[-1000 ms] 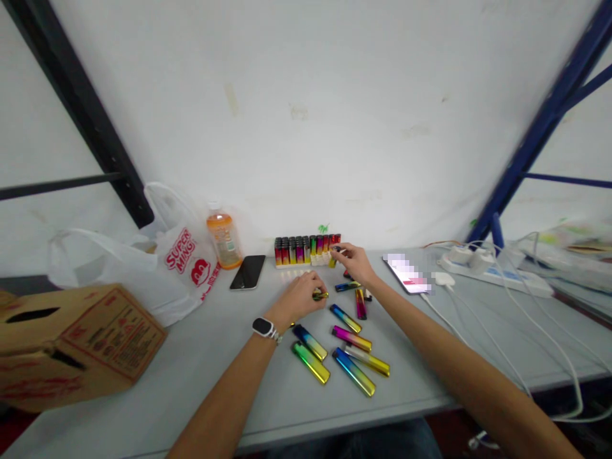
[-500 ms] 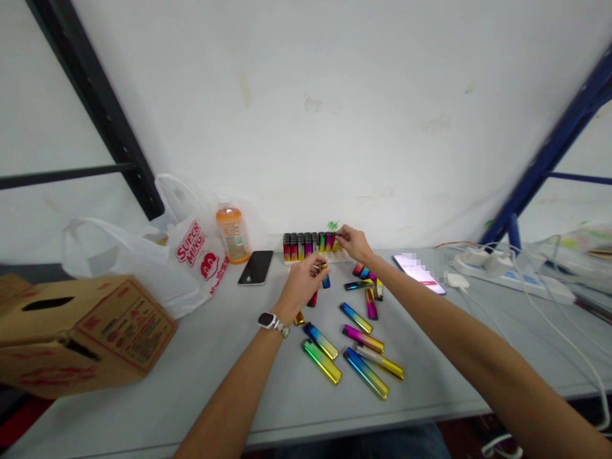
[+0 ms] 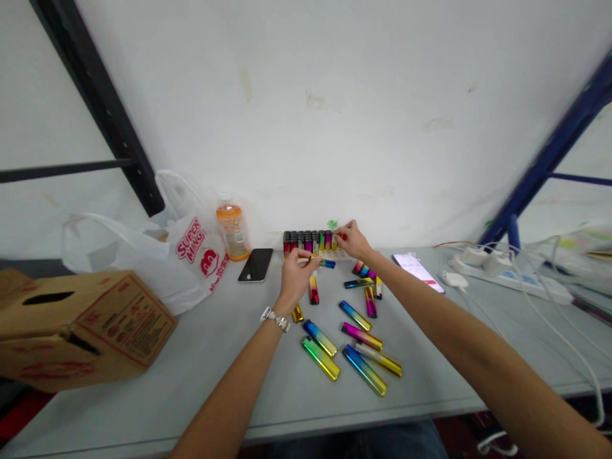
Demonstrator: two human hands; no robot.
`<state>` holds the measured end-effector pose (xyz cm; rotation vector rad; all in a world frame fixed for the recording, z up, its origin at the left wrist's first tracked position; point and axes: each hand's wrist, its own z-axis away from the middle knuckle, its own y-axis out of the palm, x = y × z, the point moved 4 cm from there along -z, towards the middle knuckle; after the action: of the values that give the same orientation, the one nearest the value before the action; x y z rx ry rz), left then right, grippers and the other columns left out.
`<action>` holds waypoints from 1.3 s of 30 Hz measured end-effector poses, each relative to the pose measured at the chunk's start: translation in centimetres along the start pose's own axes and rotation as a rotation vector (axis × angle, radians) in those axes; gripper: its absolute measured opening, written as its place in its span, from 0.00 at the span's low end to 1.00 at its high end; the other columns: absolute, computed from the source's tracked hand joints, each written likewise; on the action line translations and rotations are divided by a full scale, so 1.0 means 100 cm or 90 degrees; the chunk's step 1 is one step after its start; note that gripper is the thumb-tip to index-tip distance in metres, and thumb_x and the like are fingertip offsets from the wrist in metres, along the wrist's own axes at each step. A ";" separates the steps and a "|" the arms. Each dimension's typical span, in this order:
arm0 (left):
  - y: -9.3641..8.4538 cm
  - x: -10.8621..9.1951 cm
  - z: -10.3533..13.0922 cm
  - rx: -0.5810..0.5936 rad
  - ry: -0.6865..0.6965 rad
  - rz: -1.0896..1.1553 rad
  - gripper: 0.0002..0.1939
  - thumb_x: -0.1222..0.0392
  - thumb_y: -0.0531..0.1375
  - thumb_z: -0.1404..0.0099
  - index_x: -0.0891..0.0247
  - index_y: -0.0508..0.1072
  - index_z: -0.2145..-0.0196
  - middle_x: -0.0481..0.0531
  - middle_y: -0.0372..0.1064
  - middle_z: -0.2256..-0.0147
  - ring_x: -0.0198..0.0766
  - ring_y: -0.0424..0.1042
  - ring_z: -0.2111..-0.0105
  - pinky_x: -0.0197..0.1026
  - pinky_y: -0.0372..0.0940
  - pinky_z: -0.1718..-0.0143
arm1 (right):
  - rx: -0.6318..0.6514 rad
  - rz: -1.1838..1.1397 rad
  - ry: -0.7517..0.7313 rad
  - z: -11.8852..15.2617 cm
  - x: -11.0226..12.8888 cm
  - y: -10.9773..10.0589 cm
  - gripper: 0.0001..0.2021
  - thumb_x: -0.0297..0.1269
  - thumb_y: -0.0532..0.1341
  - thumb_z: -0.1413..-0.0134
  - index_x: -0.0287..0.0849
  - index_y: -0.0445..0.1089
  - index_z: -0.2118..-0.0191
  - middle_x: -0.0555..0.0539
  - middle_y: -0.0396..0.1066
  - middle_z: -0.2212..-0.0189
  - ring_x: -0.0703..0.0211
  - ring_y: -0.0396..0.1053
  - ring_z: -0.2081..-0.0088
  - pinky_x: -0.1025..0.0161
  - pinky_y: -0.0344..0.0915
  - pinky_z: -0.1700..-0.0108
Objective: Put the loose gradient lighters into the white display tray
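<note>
My left hand (image 3: 296,275), with a watch on its wrist, pinches a blue and gold lighter (image 3: 327,263) that lies nearly level in front of the rack. My right hand (image 3: 354,242) is closed at the right end of the upright lighters (image 3: 308,241), its fingertips on a lighter (image 3: 343,236) with a bit of red showing; the fingers hide most of it. The upright lighters stand packed in rows in a white tray (image 3: 342,255). Below my left hand lies a red and yellow lighter (image 3: 313,291). A green and yellow lighter (image 3: 320,359) is near the front.
Several shiny lighters (image 3: 364,370) lie scattered on the grey table (image 3: 215,376). A black phone (image 3: 255,265), an orange bottle (image 3: 233,231), a white plastic bag (image 3: 191,255) and a cardboard box (image 3: 90,331) are left. A lit phone (image 3: 418,273) and a power strip (image 3: 514,275) are right.
My left hand has turned, and the blue and gold lighter in it has swung from steep to nearly level. My right hand stays at the tray's right end, its fingers slightly shifted.
</note>
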<state>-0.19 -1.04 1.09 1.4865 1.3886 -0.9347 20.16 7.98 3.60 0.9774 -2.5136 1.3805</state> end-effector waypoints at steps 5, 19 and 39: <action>0.002 -0.001 0.002 -0.041 -0.046 0.097 0.25 0.50 0.73 0.54 0.65 0.64 0.70 0.46 0.68 0.70 0.36 0.76 0.67 0.47 0.74 0.59 | -0.024 -0.049 0.083 0.031 0.016 -0.011 0.23 0.43 0.60 0.40 0.42 0.68 0.41 0.42 0.61 0.58 0.52 0.65 0.56 0.54 0.62 0.46; 0.029 -0.015 0.020 0.102 0.085 -0.090 0.22 0.47 0.66 0.43 0.63 0.61 0.78 0.49 0.68 0.70 0.34 0.70 0.67 0.39 0.68 0.63 | -0.136 -0.775 0.301 0.092 0.072 -0.015 0.18 0.54 0.65 0.52 0.44 0.70 0.66 0.47 0.74 0.66 0.58 0.70 0.62 0.64 0.64 0.64; 0.027 -0.015 0.022 0.207 0.225 -0.453 0.16 0.51 0.55 0.32 0.62 0.69 0.75 0.51 0.68 0.70 0.37 0.69 0.66 0.38 0.65 0.64 | -0.070 -0.875 0.456 0.110 0.066 -0.011 0.25 0.64 0.52 0.48 0.45 0.59 0.77 0.60 0.43 0.90 0.70 0.37 0.88 0.69 0.36 0.84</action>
<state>2.40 -3.65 2.04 1.4490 2.1848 -1.4311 17.77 -4.34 0.55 1.3731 -0.9145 0.8161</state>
